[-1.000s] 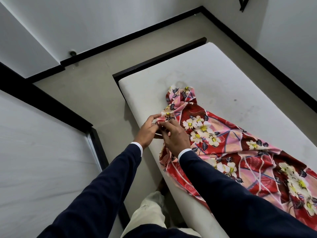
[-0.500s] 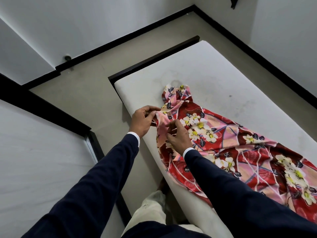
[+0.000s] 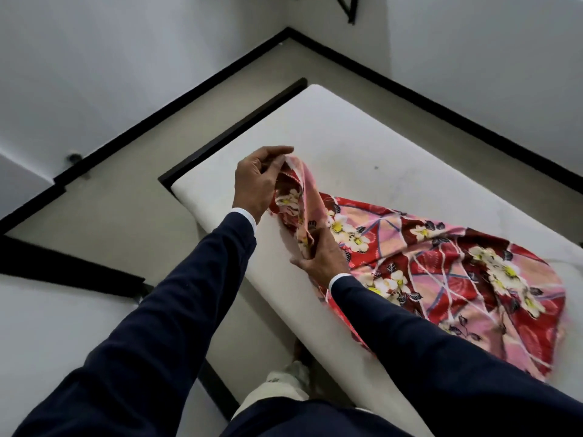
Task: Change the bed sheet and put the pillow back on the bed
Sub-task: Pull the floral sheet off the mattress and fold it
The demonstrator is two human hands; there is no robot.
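A red and pink floral bed sheet (image 3: 448,263) lies bunched on the bare white mattress (image 3: 362,146), spread toward the right. My left hand (image 3: 255,181) pinches the sheet's end and lifts it above the mattress near its left corner. My right hand (image 3: 318,257) grips the same edge lower down, close to the mattress's near side. Between the two hands the cloth hangs in a narrow fold. No pillow is in view.
The dark bed frame (image 3: 233,130) edges the mattress at its far left end. A strip of beige floor (image 3: 132,216) runs between this bed and another white surface (image 3: 47,326) with a black border at the left. White walls with black skirting stand close behind.
My left hand has risen and moved away from the right, lifting the sheet's end off the mattress. My right hand slid down along the edge. The view has tilted.
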